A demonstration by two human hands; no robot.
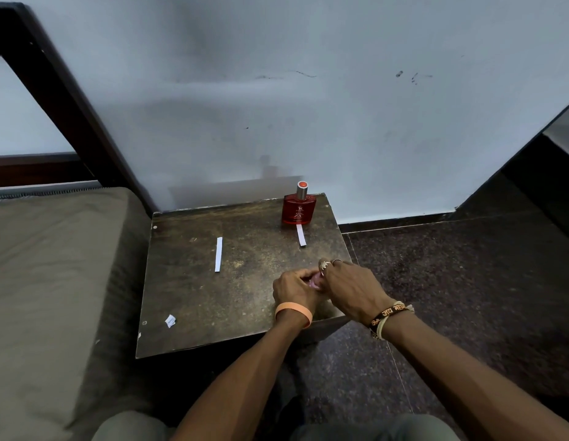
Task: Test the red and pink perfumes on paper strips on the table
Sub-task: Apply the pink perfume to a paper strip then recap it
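On the small table, a white paper strip is lying left; the red perfume is standing farther back. Near the front edge the left hand is gripping the pink perfume, the right hand pinching its top. Likely uncapping: keeping it upright helps. It is showing pale, glossy, mostly hidden.

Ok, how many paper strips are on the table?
2. One paper strip lies left of centre; the other lies just in front of the red perfume bottle. The left hand and right hand may hide more.
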